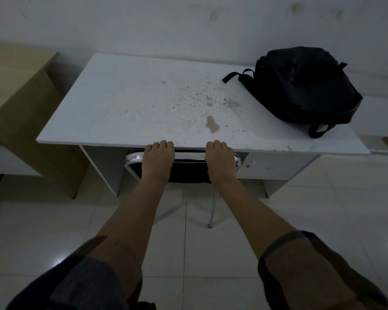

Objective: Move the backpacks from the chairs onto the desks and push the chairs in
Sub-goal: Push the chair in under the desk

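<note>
A pale tiled floor [54, 220] fills the lower half of the view, with a white wall [166, 23] behind. Against the wall stands a white rectangular desk, its tabletop [126, 97] speckled with grey marks and carrying a yellowish stain [212, 124] near the front edge. To the left of it sits a tan wooden cabinet [25, 113], close beside the desk.

On the right end of the tabletop lies a black fabric backpack [300, 88], slumped on its side, one strap reaching left across the surface and a loop hanging at the near edge.

A chair with a chrome tube frame and black backrest [188, 168] is tucked under the desk's front edge, its top rail right up against the tabletop; one thin metal leg [212, 209] shows on the floor below.

Both bare forearms stretch forward from dark rolled sleeves. The left hand [158, 157] and the right hand [220, 157] rest apart on the chair's top rail, fingers curled over it, knuckles touching the tabletop edge.
</note>
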